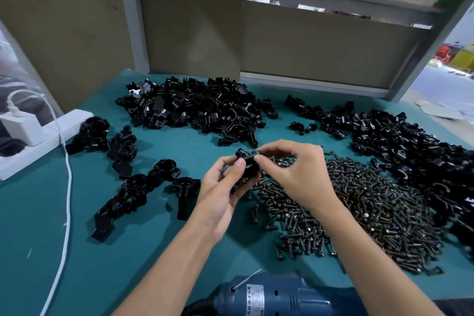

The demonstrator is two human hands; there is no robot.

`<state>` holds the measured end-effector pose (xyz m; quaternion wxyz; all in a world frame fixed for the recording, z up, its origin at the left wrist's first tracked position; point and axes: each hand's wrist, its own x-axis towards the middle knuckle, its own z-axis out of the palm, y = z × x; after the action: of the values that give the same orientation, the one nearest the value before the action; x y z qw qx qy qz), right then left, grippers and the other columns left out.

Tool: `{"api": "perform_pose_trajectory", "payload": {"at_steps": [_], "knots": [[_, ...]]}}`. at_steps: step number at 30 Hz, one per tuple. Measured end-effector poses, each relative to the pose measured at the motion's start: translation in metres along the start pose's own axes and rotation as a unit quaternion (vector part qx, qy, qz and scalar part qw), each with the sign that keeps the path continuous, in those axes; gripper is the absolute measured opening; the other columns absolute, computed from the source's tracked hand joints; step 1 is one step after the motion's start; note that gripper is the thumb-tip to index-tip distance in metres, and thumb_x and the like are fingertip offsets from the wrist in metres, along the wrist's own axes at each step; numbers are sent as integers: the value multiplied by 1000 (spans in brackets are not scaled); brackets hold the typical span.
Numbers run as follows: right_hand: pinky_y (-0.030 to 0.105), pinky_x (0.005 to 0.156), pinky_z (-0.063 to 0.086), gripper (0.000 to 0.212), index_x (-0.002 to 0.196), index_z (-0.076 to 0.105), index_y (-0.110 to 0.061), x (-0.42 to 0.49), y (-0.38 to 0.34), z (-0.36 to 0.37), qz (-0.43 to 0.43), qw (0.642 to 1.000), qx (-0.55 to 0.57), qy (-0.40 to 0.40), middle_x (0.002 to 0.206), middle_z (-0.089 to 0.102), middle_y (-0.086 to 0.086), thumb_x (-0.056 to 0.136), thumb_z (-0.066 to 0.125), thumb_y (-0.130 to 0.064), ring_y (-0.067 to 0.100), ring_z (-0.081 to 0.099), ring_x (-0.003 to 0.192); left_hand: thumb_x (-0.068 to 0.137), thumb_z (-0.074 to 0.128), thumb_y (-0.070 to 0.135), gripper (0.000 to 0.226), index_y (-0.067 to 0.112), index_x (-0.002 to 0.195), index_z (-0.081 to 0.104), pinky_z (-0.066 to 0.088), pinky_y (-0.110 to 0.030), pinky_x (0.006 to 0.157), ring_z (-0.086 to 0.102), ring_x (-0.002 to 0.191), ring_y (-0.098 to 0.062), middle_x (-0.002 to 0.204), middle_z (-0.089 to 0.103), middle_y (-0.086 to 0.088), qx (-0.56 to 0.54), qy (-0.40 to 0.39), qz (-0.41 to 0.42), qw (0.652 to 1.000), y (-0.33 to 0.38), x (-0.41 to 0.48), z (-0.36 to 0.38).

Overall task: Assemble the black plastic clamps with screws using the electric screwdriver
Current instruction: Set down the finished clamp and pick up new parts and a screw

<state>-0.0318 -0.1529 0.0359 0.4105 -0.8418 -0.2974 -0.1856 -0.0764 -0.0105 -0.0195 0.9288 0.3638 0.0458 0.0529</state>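
My left hand [225,185] grips a black plastic clamp [247,167] above the teal table, thumb on its top. My right hand [289,169] pinches a small dark screw [255,154] at the clamp's upper edge with thumb and forefinger. Just right of and beneath my hands lies a wide heap of dark screws [359,208]. The blue electric screwdriver [277,297] lies at the near edge, between my forearms, untouched.
Piles of loose black clamp parts lie at the back centre [195,108] and right [410,146]. Several joined clamps [136,187] lie left of my hands. A white power strip [38,136] with a charger and a white cable [67,187] sit at far left. Brown panels stand behind.
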Motion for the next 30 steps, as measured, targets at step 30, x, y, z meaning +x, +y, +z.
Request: {"api": "perform_pose_trajectory", "payload": {"at_steps": [30], "knots": [[35, 66, 54, 36, 118, 69, -17, 29, 129, -55, 139, 836, -488, -206, 97, 71, 11, 88, 58, 0, 30, 68, 85, 91, 59, 7, 43, -11, 128, 48, 55, -42, 94, 68, 110, -28, 117, 68, -25, -85, 48, -85, 992, 3, 3, 2]]}}
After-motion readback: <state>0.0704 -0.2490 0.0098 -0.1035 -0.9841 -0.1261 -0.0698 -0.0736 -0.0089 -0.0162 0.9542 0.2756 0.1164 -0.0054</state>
